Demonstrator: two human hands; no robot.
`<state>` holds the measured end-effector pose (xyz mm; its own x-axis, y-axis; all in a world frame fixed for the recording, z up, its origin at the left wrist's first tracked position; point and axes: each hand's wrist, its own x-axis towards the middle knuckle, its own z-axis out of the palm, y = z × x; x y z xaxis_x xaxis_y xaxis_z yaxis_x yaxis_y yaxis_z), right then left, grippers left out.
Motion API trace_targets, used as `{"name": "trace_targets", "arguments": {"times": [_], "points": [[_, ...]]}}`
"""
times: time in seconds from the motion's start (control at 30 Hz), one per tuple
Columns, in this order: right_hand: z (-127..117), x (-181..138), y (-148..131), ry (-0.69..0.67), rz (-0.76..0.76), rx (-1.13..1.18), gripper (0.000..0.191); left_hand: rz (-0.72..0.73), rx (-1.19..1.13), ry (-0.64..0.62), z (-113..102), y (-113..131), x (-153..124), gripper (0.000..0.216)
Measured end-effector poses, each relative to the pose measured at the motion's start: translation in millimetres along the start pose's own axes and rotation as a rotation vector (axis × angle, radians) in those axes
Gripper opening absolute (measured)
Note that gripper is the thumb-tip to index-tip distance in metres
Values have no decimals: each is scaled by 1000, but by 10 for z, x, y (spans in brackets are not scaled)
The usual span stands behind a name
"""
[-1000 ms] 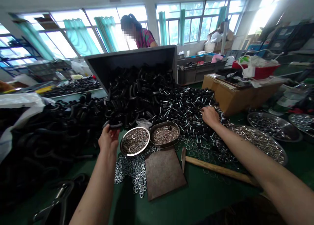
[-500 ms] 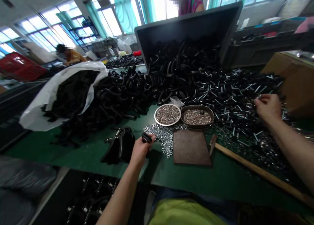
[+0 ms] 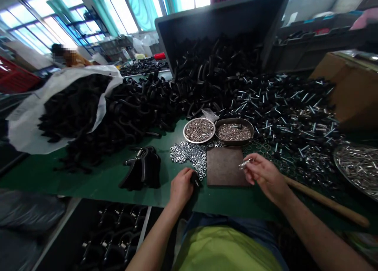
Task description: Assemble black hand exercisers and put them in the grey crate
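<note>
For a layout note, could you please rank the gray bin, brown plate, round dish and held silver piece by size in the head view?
Largest first:
Gray bin
Brown plate
Round dish
Silver piece

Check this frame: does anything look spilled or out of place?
Silvery rings lie loose beside the round dish, perhaps spilled. One black-headed bolt sits in the oval tin, unlike the small parts around it.

The left hand (image 3: 182,187) holds a black part (image 3: 195,179) left of a brown plate (image 3: 225,167); the right hand (image 3: 263,176) pinches metal hardware (image 3: 243,164).
</note>
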<state>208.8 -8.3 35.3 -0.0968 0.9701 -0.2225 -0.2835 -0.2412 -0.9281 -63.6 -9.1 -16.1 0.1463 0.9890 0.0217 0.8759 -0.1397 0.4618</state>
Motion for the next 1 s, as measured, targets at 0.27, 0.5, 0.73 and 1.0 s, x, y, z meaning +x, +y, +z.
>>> {"name": "trace_targets", "arguments": {"times": [0.27, 0.5, 0.73, 1.0], "points": [[188, -143, 51, -187, 59, 173, 17, -207, -723, 96, -159, 237, 43, 20], [281, -176, 1, -155, -21, -95, 27, -534, -1607, -71, -174, 776, -67, 25], [342, -266, 33, -104, -86, -259, 21, -543, -1710, -117, -148, 1008, -165, 35], [385, -287, 70, -152, -24, -191, 24, -478, -1547, -76, -147, 1018, -210, 32]]}}
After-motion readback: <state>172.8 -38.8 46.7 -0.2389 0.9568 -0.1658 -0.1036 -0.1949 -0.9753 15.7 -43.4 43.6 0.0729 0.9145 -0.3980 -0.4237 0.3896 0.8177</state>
